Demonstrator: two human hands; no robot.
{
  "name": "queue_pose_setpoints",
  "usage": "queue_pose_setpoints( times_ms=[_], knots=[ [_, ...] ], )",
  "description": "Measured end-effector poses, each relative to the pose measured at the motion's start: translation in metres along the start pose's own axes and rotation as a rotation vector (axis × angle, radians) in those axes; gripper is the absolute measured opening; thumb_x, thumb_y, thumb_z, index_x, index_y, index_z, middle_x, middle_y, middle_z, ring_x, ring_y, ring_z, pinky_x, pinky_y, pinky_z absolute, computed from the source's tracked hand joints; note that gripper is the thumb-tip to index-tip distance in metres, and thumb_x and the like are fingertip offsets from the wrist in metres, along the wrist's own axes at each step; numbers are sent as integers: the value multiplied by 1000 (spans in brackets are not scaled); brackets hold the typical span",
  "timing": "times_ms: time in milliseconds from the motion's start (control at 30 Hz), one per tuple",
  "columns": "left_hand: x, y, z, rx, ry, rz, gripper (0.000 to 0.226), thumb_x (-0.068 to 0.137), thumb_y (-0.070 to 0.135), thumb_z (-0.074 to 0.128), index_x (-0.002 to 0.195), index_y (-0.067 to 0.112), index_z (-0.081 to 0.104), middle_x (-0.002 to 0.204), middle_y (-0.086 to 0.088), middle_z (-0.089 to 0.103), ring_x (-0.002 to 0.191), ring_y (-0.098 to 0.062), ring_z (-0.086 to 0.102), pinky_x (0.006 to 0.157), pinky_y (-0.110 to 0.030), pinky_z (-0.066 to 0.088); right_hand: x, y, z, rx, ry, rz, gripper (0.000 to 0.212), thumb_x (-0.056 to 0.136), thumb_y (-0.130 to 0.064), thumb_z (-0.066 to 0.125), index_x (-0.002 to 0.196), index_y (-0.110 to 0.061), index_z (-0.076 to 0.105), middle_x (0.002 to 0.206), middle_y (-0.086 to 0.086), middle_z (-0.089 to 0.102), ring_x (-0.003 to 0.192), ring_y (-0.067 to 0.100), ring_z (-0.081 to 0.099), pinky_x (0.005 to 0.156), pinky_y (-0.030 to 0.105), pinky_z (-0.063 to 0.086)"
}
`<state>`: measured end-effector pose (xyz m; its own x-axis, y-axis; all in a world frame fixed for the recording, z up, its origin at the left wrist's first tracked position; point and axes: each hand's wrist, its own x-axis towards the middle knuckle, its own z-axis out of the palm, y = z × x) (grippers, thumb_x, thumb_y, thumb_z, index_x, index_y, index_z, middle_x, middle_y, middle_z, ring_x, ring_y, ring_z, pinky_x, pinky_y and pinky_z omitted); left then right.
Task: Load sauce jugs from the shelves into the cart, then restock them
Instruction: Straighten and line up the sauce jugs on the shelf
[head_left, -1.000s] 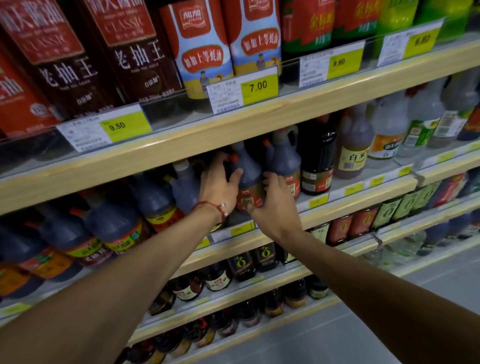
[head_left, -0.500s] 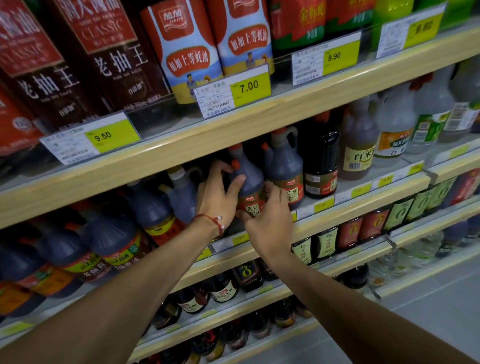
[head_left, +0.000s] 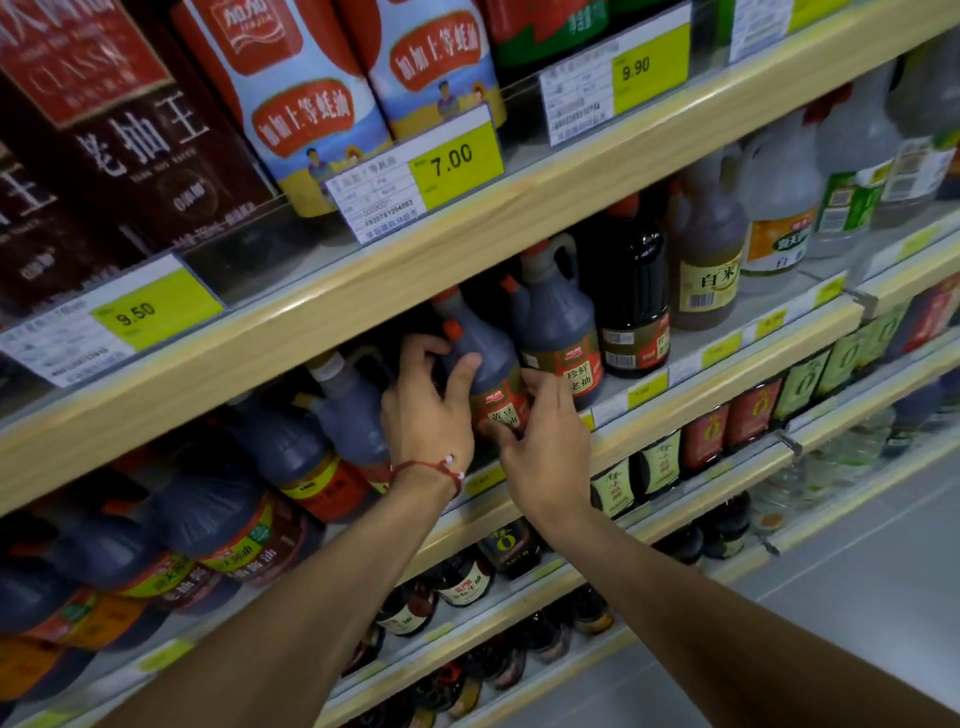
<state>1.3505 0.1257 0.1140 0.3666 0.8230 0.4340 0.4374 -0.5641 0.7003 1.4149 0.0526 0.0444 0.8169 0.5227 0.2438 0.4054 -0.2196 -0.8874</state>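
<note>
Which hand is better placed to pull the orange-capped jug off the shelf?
Left. The left hand already wraps the jug around its shoulder, thumb in front. The right hand only touches the label with open fingers.

Single head view, close, tilted, facing shelves (head_left: 467, 249); edges seemingly blurred.

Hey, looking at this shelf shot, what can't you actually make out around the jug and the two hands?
All in the head view:
- Jug: the lower label is covered by the left hand and right hand.
- Handle: hidden behind the left hand's fingers, so the grip cannot be confirmed.
- Cart: outside the frame.
- 7.00 price tag: the small print is blurred.
- Left-side jugs: labels smeared by motion blur.
</note>
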Motion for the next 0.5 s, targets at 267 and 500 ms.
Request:
queue_pose_setpoints(
  times_ms=[267, 500],
  knots=[
    [-3, -3, 5, -26, 44, 33, 30, 94, 43, 65, 109, 18, 59, 93, -11, 69, 92, -36, 60, 75, -37, 35, -6, -6, 3, -40, 3, 14, 59, 92, -21, 77, 142, -10, 47, 137, 5, 51, 120, 25, 58, 101, 39, 49],
    [-5, 1, 12, -73, 66, 14, 31, 95, 40, 65, 110, 14, 60, 102, -12, 71, 100, -38, 62, 81, -41, 43, -2, -5, 7, -186, 10, -13, 58, 94, -19, 72, 145, -10, 45, 138, 7, 48, 119, 30, 58, 94, 38, 47]
  ],
)
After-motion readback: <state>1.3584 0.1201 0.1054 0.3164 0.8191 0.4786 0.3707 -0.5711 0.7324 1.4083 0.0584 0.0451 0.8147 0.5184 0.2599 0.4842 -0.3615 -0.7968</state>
